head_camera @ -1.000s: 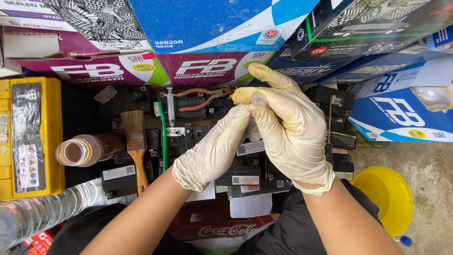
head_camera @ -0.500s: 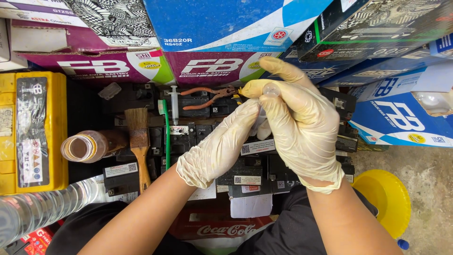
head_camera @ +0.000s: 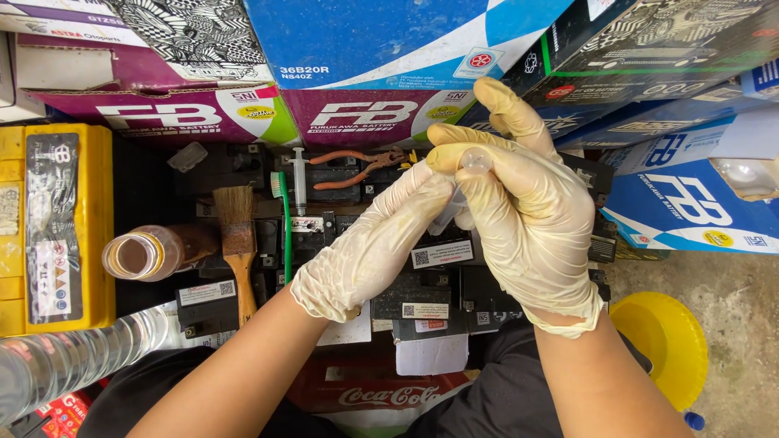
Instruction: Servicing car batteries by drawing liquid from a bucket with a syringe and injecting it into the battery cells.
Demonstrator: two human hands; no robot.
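Both my hands wear pale latex gloves and meet above a row of small black batteries (head_camera: 422, 284). My right hand (head_camera: 527, 219) is closed around a small clear plastic tube (head_camera: 464, 182) whose round end shows by my thumb. My left hand (head_camera: 381, 239) reaches up from the lower left and its fingertips pinch the lower part of the same tube. Most of the tube is hidden by my fingers.
Behind lie a syringe (head_camera: 299, 180), orange-handled pliers (head_camera: 357, 166), a green toothbrush (head_camera: 284, 227), a wooden paintbrush (head_camera: 239, 243) and an open brown jar (head_camera: 142, 255). Stacked cardboard boxes (head_camera: 389, 57) line the back, a yellow battery (head_camera: 49, 227) left, a clear bottle (head_camera: 65, 361) lower left, a yellow lid (head_camera: 661, 345) right.
My hands have stayed together on the tube and sit slightly higher and further right in view; my left fingertips have shifted along the tube.
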